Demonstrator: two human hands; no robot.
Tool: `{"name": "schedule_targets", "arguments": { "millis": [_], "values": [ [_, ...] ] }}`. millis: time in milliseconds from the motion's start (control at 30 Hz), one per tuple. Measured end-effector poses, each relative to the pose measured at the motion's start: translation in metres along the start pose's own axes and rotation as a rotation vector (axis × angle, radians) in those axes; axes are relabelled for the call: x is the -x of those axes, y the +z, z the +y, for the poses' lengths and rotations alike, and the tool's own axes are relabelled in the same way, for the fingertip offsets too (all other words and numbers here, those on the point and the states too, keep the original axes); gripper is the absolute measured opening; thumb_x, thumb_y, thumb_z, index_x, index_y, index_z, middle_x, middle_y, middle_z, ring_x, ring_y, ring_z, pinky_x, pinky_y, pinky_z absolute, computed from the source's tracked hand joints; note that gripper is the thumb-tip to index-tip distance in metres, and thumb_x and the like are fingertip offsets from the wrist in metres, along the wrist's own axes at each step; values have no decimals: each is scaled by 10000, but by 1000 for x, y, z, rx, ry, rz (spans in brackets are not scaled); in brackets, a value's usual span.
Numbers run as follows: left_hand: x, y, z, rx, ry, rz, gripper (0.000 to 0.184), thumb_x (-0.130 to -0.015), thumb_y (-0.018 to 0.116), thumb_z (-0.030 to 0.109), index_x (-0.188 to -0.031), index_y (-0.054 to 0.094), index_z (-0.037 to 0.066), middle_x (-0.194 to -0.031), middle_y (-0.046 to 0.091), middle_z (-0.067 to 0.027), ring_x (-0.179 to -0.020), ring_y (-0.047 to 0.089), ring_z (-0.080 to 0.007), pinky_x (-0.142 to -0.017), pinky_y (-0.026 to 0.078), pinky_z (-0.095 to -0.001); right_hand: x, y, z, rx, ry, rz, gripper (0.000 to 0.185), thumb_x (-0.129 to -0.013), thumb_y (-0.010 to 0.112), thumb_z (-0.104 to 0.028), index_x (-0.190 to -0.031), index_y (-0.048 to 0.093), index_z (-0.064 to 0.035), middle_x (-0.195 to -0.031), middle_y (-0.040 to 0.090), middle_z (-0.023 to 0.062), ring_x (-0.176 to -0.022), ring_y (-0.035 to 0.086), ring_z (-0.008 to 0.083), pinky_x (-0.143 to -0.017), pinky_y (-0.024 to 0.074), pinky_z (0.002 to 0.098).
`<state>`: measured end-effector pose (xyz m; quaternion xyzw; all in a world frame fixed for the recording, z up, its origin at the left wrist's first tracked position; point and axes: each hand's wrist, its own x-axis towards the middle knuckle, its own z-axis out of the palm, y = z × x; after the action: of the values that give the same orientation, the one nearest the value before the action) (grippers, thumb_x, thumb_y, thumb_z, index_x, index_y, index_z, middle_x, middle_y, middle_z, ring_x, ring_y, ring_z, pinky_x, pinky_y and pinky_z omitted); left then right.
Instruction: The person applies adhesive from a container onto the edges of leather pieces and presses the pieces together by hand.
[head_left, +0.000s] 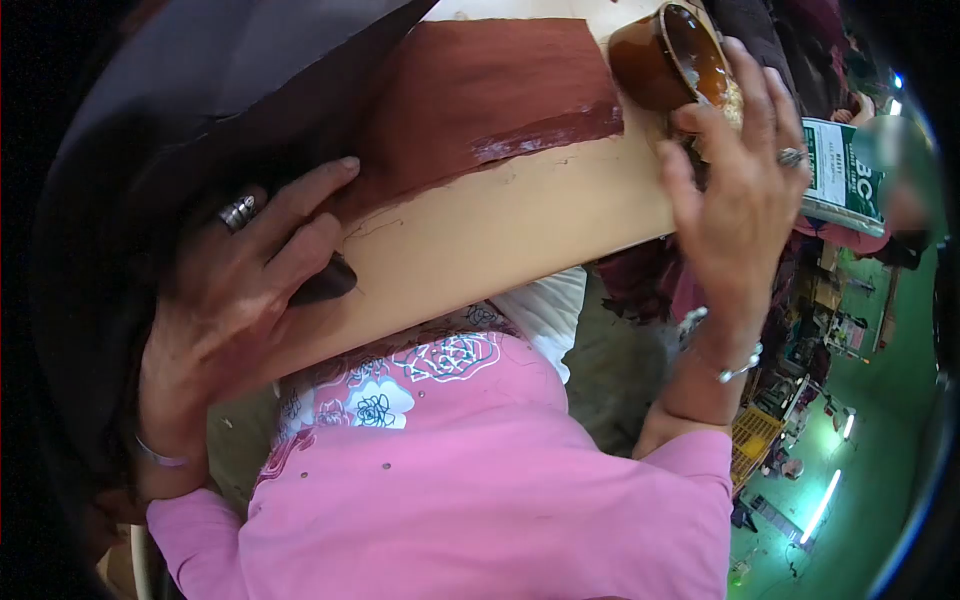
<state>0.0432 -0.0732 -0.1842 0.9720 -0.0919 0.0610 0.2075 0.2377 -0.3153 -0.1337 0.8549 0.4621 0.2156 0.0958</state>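
Observation:
My left hand [240, 270] lies at the left with its index finger stretched out over a reddish-brown sheet [490, 90]. A dark rounded piece [325, 280] pokes out beneath the fingers of that hand. Along the sheet's near edge runs a darker, shiny, wet-looking strip. My right hand [740, 190] is at the upper right, its fingers curved beside a glossy brown cup [640, 65]. Something tan and rough [734, 105] shows between these fingers, with a dark part near the thumb. What it is stays mostly hidden.
A pale board [520, 215] lies under the sheet, above my lap. Large dark material [230, 90] covers the upper left. At the right are a green and white printed package [845, 175], dark red cloth [645, 275] and, lower down, a yellow crate [755, 440].

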Motion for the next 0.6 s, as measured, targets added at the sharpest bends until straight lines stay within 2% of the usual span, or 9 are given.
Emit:
{"name": "schedule_targets", "arguments": {
  "millis": [33, 100, 167, 233, 333, 433, 467, 567, 600],
  "values": [
    [0, 2, -1, -10, 19, 21, 218, -714, 604, -5, -922, 549, 29, -1265, 566, -112, -868, 625, -347, -692, 519, -382, 1, -3, -16, -13, -28, 3, 357, -699, 707, -196, -1044, 645, -127, -1441, 391, 54, -1328, 337, 308, -1044, 286, 430],
    [1, 5, -3, -28, 57, 44, 218, -703, 609, -3, -915, 567, 30, -1265, 566, -110, -847, 627, -338, -677, 520, -372, 9, 3, -48, -310, -31, -73, 371, -750, 681, -304, -1082, 661, -141, -1443, 382, 81, -1356, 276, 339, -1083, 228, 441],
    [1, 5, -6, -40, 88, 50, 206, -706, 611, -2, -908, 586, 31, -1262, 567, -110, -822, 629, -325, -661, 521, -360, 17, 22, -63, -751, -58, -149, 505, -815, 610, -478, -1170, 632, -120, -1458, 351, 119, -1385, 208, 352, -1117, 102, 488],
    [1, 5, -4, -63, 76, 44, 205, -708, 614, 1, -910, 601, 38, -1254, 572, -114, -808, 629, -317, -649, 521, -357, 21, 26, -72, -847, -17, -227, 642, -824, 542, -582, -1258, 570, -111, -1466, 329, 142, -1393, 189, 354, -1104, 77, 545],
    [2, 6, -6, -94, 85, 47, 213, -704, 623, 8, -914, 602, 37, -1247, 574, -119, -792, 626, -312, -633, 519, -355, 25, 28, -81, -401, 5, -203, 840, -799, 471, -687, -1323, 481, -31, -1469, 310, 167, -1401, 174, 350, -1081, 56, 602],
    [2, 7, -8, -115, 106, 49, 234, -684, 635, 20, -915, 596, 30, -1249, 573, -118, -777, 622, -306, -619, 514, -354, 25, 24, -96, -216, 29, -277, 994, -758, 445, -744, -1335, 410, 64, -1474, 288, 182, -1406, 163, 346, -1059, 41, 643],
    [3, 7, -8, -122, 113, 47, 242, -676, 640, 24, -914, 595, 28, -1251, 573, -117, -771, 621, -304, -614, 512, -353, 24, 19, -103, -278, 43, -276, 1046, -738, 437, -765, -1297, 420, 119, -1470, 288, 192, -1405, 168, 346, -1057, 34, 648],
    [5, 8, -7, -105, 79, 43, 252, -678, 647, 29, -924, 594, 44, -1258, 571, -112, -764, 619, -295, -610, 510, -350, 23, 15, -124, -354, -40, -213, 993, -645, 561, -712, -1212, 532, 102, -1438, 318, 236, -1407, 136, 363, -1029, 30, 715],
    [5, 8, -7, -129, 83, 50, 252, -676, 649, 31, -922, 593, 45, -1260, 570, -112, -759, 618, -293, -608, 508, -352, 23, 17, -123, -423, -85, -153, 956, -645, 557, -709, -1155, 579, 99, -1433, 323, 241, -1401, 160, 368, -1017, 40, 730]
  ]
}}
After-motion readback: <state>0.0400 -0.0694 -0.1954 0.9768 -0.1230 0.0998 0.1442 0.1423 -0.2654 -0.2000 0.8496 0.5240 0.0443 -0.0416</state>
